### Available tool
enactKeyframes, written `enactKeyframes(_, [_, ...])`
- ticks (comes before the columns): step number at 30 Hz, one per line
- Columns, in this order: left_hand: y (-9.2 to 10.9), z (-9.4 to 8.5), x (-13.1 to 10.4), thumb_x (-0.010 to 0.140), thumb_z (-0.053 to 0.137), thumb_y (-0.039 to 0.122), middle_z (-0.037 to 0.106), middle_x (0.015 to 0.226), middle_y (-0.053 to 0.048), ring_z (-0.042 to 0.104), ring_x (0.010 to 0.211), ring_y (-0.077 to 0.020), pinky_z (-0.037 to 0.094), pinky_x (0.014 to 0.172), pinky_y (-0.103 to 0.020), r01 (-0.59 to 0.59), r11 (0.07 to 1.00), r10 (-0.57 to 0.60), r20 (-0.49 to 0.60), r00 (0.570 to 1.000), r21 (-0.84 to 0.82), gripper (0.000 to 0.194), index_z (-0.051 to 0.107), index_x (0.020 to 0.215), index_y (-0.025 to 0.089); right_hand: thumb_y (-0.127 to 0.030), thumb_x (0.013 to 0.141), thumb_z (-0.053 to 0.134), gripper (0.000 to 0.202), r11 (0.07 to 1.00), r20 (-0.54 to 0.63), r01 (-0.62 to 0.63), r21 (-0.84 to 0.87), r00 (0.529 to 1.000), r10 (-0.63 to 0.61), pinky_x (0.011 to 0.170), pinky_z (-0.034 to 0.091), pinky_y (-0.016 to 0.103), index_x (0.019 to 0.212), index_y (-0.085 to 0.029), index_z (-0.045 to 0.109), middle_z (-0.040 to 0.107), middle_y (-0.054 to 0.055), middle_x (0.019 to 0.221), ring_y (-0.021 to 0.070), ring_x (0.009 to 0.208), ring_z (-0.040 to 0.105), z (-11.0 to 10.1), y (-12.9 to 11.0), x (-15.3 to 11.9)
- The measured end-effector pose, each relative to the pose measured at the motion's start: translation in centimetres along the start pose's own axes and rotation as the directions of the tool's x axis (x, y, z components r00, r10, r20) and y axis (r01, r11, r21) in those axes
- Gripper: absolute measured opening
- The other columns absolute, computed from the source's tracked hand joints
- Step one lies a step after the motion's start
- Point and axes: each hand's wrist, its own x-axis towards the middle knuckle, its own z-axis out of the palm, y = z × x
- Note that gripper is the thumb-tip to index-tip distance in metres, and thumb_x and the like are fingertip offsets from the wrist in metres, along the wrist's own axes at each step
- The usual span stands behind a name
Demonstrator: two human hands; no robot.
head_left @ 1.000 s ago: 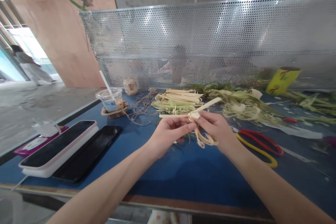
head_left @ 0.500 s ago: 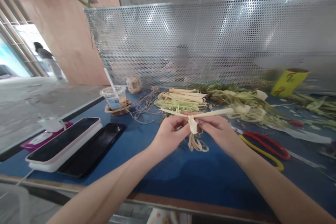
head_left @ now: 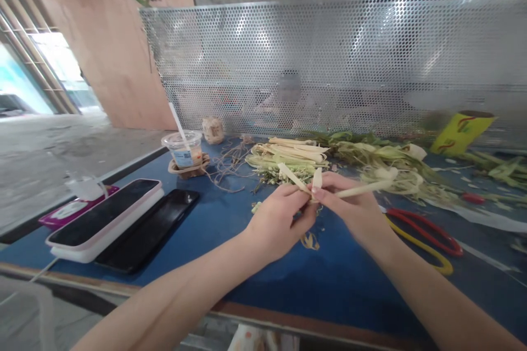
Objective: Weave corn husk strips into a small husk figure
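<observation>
Above the blue table (head_left: 263, 285), both hands meet on pale corn husk strips (head_left: 293, 177). My left hand (head_left: 278, 222) is closed, its thumb and fingers pinching the crossing of the strips. From the right, my right hand (head_left: 349, 203) pinches the same spot between thumb and fingertips. One end sticks out to the upper left, a short end points upward, and a long rolled end passes to the right over my right hand. Curled husk loops (head_left: 309, 241) hang below the fingers. The crossing itself is mostly covered by fingertips.
Behind the hands lies a stack of husk strips (head_left: 292, 151); greener husks (head_left: 370, 153) spread to its right. Scissors (head_left: 424, 236) with red and yellow handles rest right. Left are a black phone (head_left: 148, 230), a lidded cup (head_left: 185, 151) and tangled twine (head_left: 230, 162). A perforated metal screen (head_left: 255, 55) stands behind.
My left hand has turned over, its back now facing up, and my right fingers have shifted. The short husk end that hung downward now points up. The view has shifted slightly.
</observation>
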Motion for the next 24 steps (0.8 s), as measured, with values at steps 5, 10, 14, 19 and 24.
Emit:
enactKeyframes(5, [-0.5,0.2,0.1,0.080,0.044,0.011,0.056,0.073,-0.004,0.051,0.070,-0.0119,0.044,0.068,-0.022,-0.094,0.993,0.096,-0.013,0.995,0.067,0.015,0.051,0.067,0.014,-0.025,0.073,0.059,0.011,1.000,-0.001,-0.001,-0.023,1.000,0.001,0.070,0.043,0.028,0.065,-0.019,0.062,0.059,0.002,0.073,0.0154,0.075,0.054,-0.2,0.0,0.1])
enactKeyframes(10, [-1.0,0.6,0.3,0.082,0.041,0.014,0.058,0.076,-0.008,0.051,0.079,-0.0172,0.044,0.079,-0.030,-0.221,0.945,0.217,0.047,0.975,0.239,0.015,0.052,0.073,0.013,-0.022,0.073,0.059,0.012,0.999,-0.020,-0.009,-0.044,1.000,0.008,0.067,0.042,0.026,0.062,-0.018,0.062,0.058,0.001,0.071,0.0144,0.071,0.053,-0.4,-0.1,0.1])
enactKeyframes(14, [-0.7,0.8,0.1,0.084,0.040,0.017,0.058,0.081,-0.009,0.053,0.083,-0.0176,0.045,0.079,-0.030,-0.149,0.961,0.141,0.050,0.989,0.232,0.014,0.052,0.078,0.013,-0.025,0.074,0.058,0.016,1.000,-0.013,-0.016,0.003,1.000,0.016,0.062,0.041,0.025,0.060,-0.017,0.060,0.056,0.000,0.066,0.0128,0.065,0.052,-0.5,-0.2,0.1])
enactKeyframes(19, [0.2,0.4,-0.2,0.083,0.045,0.028,0.058,0.074,-0.005,0.054,0.072,-0.0146,0.045,0.064,-0.024,0.031,0.996,-0.034,0.038,0.999,0.085,0.020,0.054,0.069,0.015,-0.032,0.078,0.053,0.020,0.989,0.059,-0.117,0.096,0.992,0.112,0.055,0.042,0.023,0.069,-0.017,0.063,0.057,0.001,0.067,0.0121,0.062,0.052,-0.5,-0.3,-0.1])
enactKeyframes(24, [0.2,0.3,-0.1,0.081,0.045,0.018,0.056,0.061,-0.001,0.050,0.060,-0.0105,0.040,0.056,-0.020,0.084,0.994,-0.088,-0.052,0.995,-0.076,0.020,0.056,0.065,0.015,-0.033,0.076,0.057,0.019,0.983,0.150,-0.113,0.142,0.984,0.092,0.060,0.046,0.022,0.090,-0.021,0.064,0.061,0.002,0.085,0.0114,0.069,0.056,-0.7,-0.2,-0.3])
